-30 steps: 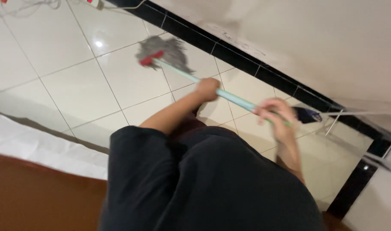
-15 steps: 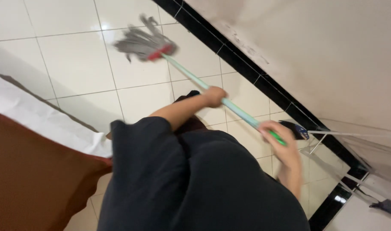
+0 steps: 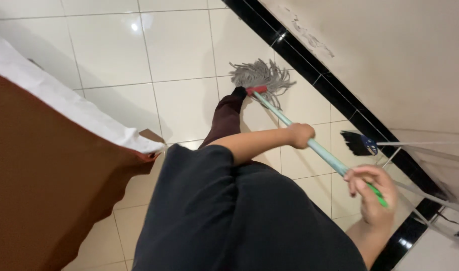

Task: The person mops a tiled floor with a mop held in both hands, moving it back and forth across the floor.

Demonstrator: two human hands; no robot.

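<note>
A mop with a grey string head (image 3: 262,75), a red collar and a pale green handle (image 3: 322,151) rests on the white tiled floor (image 3: 179,55) near the wall. My left hand (image 3: 301,135) grips the handle partway down. At the handle's upper end, my right hand (image 3: 372,193) is closed around the bright green grip. My leg in dark trousers (image 3: 227,118) stretches forward, with the foot just left of the mop head.
A brown cloth with a white edge (image 3: 64,108) covers furniture on the left. A black skirting strip (image 3: 335,90) runs along the beige wall (image 3: 390,55). A dark broom head (image 3: 359,143) leans by the wall on the right.
The mop head has shifted across the tiles toward the wall and lies beside my foot. The view has swung, so the brown-covered furniture fills more of the left side.
</note>
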